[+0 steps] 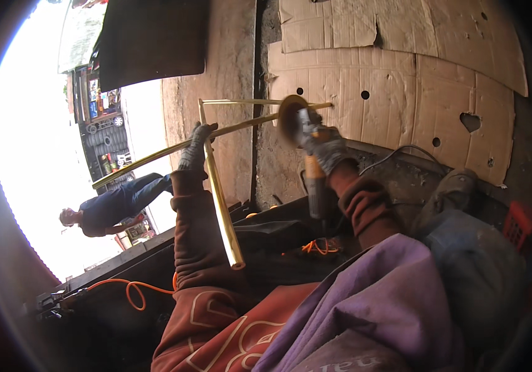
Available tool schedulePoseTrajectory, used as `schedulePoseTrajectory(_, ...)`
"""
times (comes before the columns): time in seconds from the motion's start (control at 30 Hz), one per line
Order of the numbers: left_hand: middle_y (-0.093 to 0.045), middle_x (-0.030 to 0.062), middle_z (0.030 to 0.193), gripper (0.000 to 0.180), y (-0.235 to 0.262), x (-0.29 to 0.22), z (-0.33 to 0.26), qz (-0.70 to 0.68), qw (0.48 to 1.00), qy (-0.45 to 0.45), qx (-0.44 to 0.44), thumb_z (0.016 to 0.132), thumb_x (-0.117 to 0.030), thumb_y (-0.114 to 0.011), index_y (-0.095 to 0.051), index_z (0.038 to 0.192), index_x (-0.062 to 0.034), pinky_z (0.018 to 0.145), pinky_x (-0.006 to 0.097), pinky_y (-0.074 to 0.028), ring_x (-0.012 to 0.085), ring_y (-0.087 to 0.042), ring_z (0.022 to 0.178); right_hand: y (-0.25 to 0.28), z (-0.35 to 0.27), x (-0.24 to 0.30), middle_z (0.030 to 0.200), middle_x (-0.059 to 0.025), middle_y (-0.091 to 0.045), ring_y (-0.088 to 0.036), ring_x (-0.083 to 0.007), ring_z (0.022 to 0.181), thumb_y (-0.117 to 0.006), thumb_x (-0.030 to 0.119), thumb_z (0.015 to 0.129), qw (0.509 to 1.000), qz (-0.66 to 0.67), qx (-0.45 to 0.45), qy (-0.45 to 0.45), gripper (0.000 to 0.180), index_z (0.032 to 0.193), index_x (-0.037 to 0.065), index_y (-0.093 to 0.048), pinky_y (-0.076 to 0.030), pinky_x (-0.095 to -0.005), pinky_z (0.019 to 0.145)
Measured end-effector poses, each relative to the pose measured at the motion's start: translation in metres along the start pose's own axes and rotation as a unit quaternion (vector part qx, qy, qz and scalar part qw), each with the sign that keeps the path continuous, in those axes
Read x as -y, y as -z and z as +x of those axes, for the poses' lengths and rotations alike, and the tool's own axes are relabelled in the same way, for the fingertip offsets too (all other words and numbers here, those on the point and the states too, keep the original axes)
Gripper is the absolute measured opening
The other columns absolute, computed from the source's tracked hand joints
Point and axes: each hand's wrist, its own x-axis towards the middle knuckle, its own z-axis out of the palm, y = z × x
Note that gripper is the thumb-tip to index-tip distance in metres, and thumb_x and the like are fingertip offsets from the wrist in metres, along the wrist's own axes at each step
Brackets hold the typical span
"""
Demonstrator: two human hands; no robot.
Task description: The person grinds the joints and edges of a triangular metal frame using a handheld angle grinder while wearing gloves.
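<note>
Left hand: mine on the left [194, 149], in a grey glove, fingers curled around the metal frame beside the crossing of two tubes.
Right hand: the opposite one [329, 149], also grey-gloved, clasped about the head end of the angle grinder.
Metal frame: gold-coloured [221, 214], held up in front of my body; one thick tube with its near end pointing toward me, one long tube [139, 164] slanting across it, one thinner bar [241, 101] at the far end.
Angle grinder: yellow and dark body [316, 186], hanging downward in my view from the right hand.
Disc: round, brown [289, 121], overlapping the right-hand part of the long tube; I cannot tell whether the two touch.
Cardboard: brown flattened sheets [365, 68] with punched holes, upper right.
Cables: one orange [134, 290], looped at lower left; one dark [402, 149], curving right of the grinder.
Clothing: brown sleeves [204, 242], a purple cloth [371, 288] across the lower foreground.
Crate: red [517, 224], far right.
Other person: dark clothes [108, 209], shown sideways against the bright opening, left.
Panel: dark, flat [151, 43], upper left.
</note>
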Motion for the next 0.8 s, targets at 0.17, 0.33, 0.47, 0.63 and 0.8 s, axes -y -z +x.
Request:
schedulePoseTrajectory(0.17,-0.055,0.0097,0.129,0.057,0.009,0.009,0.013,-0.004,0.999,0.033,0.039,0.089,-0.053,-0.05,-0.06,0.122,-0.0072,0.101,0.039,-0.035,0.0237,-0.046,0.12,0.018,-0.019,0.019,0.075,-0.0031,-0.065,-0.062,-0.0147,0.06,-0.074,0.019,0.075,0.981,-0.139,-0.129,-0.046,0.022,0.09,0.009,-0.061,-0.049,-0.0302,0.055)
schedulePoseTrajectory(0.33,-0.058,0.0101,0.126,0.062,0.013,0.018,0.024,0.016,1.0,-0.016,0.017,0.089,-0.052,-0.051,-0.051,0.128,-0.0049,0.093,0.039,-0.041,0.0262,-0.051,0.116,-0.044,-0.037,0.006,0.075,-0.0028,-0.066,-0.063,-0.0155,0.061,-0.075,0.02,0.074,0.974,0.201,0.107,0.003,0.025,0.091,0.008,-0.061,-0.049,-0.0308,0.056)
schedulePoseTrajectory(0.47,-0.059,0.0105,0.125,0.059,0.0,0.004,0.02,0.037,0.996,-0.062,0.045,0.089,-0.048,-0.052,-0.049,0.128,-0.004,0.093,0.037,-0.042,0.0234,-0.052,0.116,-0.004,-0.013,-0.003,0.072,-0.002,-0.066,-0.063,-0.0155,0.062,-0.078,0.021,0.071,0.974,0.17,0.14,0.062,0.026,0.088,0.008,-0.063,-0.049,-0.0303,0.057)
schedulePoseTrajectory(0.63,-0.06,0.0129,0.122,0.054,0.013,0.016,0.029,-0.035,0.996,-0.071,0.032,0.089,-0.04,-0.057,-0.051,0.127,-0.003,0.094,0.037,-0.042,0.0232,-0.055,0.113,-0.001,-0.04,0.047,0.102,-0.0103,-0.066,-0.065,-0.0182,0.079,-0.074,0.019,0.073,0.976,-0.162,-0.108,-0.096,0.043,0.109,0.003,-0.058,-0.052,-0.0325,0.07)
schedulePoseTrajectory(0.8,-0.062,0.0163,0.118,0.047,-0.011,-0.01,0.031,-0.067,0.992,-0.095,0.052,0.089,-0.029,-0.06,-0.053,0.124,0.0008,0.093,0.036,-0.046,0.0241,-0.059,0.109,-0.01,-0.022,-0.002,0.108,-0.0081,-0.065,-0.062,-0.0191,0.099,-0.064,0.033,0.083,0.892,0.335,0.287,0.095,0.042,0.113,0.004,-0.058,-0.046,-0.0347,0.084)
